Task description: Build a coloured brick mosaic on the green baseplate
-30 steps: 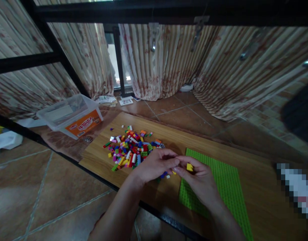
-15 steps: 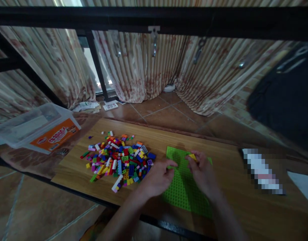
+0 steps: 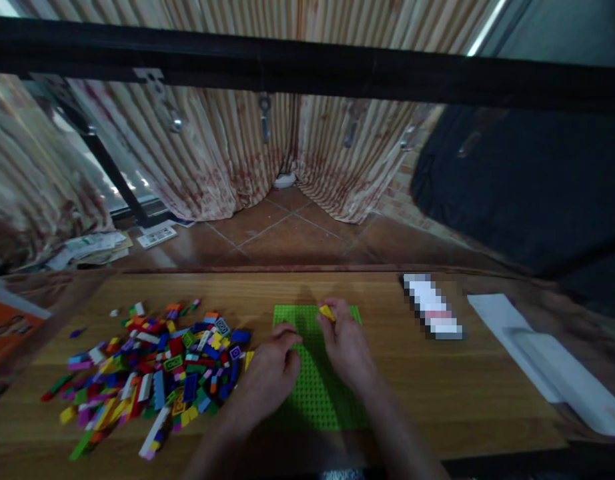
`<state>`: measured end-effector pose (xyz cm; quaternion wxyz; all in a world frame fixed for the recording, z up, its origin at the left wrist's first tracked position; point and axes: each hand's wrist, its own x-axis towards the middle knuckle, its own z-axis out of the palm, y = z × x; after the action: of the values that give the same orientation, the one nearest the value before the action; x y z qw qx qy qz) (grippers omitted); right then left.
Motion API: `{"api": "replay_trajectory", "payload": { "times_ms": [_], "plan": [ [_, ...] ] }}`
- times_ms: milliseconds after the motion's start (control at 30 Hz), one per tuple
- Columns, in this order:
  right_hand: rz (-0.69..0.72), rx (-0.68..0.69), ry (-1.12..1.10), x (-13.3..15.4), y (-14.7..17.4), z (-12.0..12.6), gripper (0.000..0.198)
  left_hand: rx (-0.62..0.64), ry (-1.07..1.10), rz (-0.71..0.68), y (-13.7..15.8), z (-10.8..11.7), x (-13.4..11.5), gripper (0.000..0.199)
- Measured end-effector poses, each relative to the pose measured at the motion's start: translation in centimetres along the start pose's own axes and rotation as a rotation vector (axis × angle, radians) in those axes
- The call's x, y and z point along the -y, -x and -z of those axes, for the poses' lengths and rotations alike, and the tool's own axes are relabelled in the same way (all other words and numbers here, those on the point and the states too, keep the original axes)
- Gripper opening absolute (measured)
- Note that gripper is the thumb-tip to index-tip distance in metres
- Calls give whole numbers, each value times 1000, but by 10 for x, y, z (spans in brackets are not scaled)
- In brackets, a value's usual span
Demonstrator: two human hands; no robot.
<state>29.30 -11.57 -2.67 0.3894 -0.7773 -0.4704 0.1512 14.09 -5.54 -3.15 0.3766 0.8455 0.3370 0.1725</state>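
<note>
A green studded baseplate (image 3: 317, 400) lies on the wooden table. Over its far right part, my right hand (image 3: 345, 340) pinches a small yellow brick (image 3: 327, 312) between thumb and fingers. My left hand (image 3: 275, 367) hovers at the baseplate's left edge, its fingers bent and the thumb apart from the index finger. Nothing shows in that hand, though its palm is hidden. To its left spreads a loose pile of coloured bricks (image 3: 173, 363). Another yellow piece (image 3: 249, 359) shows just beside the left hand, partly covered by it.
A blurred-out flat object (image 3: 432, 307) lies right of the baseplate on the table (image 3: 412, 400). White sheets (image 3: 532, 353) lie at the right edge. A clear box with an orange label (image 3: 12, 327) stands far left. A dark bar (image 3: 307, 67) crosses the view above.
The view has turned right, so the table things appear further left. My right hand keeps the yellow brick; the left index finger, stretched out before, is now more bent.
</note>
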Motion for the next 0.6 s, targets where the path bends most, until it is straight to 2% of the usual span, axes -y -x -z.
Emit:
{"api": "replay_trajectory", "payload": {
  "times_ms": [233,467,600],
  "plan": [
    [-63,80,102,7,-1,2,27,-27,-1,-18,-12,6,5,31],
    [12,47,-10,-1,2,13,22,-24,22,6,-18,8,8,28],
    [-6,32,-33,-4,3,18,23,-63,-33,18,-21,5,6,27]
  ]
}}
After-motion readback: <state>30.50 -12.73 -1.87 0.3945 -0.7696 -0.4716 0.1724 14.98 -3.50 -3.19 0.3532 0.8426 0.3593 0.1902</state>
